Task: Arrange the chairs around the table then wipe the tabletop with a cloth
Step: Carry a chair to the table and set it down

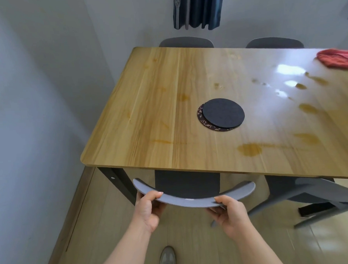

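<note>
The person stands at the near side of the table (140, 117), gripping the curved backrest (195, 202) of a grey chair (187, 183) whose seat sits partly under the tabletop edge. The left hand (151, 208) and right hand (229, 211) each pinch the rail, thumb on top and fingers curled beneath. This looks like the chair-arranging step: the next move is probably a straight, even push to set it square. The neighbouring chair (313, 191) stands skewed and likely needs straightening afterwards. The red cloth (335, 59) lies untouched at the far right of the tabletop, well apart from the hands, with brown stains (249, 149) waiting.
</note>
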The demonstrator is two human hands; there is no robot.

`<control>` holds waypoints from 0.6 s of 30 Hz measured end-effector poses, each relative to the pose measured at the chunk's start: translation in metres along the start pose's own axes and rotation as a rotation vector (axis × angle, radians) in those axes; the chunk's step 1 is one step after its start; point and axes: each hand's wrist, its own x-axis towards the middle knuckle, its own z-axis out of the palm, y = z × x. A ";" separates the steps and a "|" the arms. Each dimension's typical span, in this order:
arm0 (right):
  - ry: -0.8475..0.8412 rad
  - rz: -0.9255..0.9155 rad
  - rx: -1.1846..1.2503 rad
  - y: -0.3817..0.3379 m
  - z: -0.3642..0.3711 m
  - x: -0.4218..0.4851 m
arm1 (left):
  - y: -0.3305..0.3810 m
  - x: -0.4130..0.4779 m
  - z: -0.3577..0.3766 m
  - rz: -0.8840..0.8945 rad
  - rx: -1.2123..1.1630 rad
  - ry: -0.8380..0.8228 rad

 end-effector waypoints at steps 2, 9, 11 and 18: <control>0.009 0.038 -0.015 -0.003 -0.003 -0.005 | 0.001 -0.002 0.000 -0.006 0.041 0.020; 0.076 0.060 0.103 -0.009 -0.011 0.000 | 0.001 -0.003 0.009 -0.029 0.169 0.142; 0.059 0.050 0.155 0.003 -0.017 -0.006 | 0.000 -0.008 -0.001 -0.034 0.154 0.103; 0.018 0.025 0.193 0.006 -0.017 -0.012 | 0.001 -0.011 -0.007 -0.043 0.107 0.047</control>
